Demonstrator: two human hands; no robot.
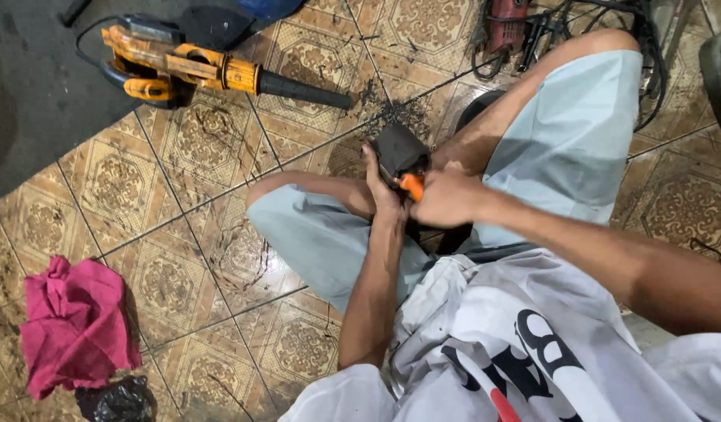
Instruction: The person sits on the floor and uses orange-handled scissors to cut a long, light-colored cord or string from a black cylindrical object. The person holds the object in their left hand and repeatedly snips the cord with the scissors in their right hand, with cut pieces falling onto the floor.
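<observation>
Dark boxy part (399,150) held above the lap between bent knees, left hand (381,190) clasped around its lower side, right hand (446,199) clenched on an orange-handled tool (411,185) touching the part, orange blower (196,69) and pink rag (73,324) well apart on patterned tile floor (173,258)

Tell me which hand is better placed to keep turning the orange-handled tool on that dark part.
Right. The right hand already grips the orange-handled tool at the dark part, while the left hand is busy steadying that part from the other side.
</observation>
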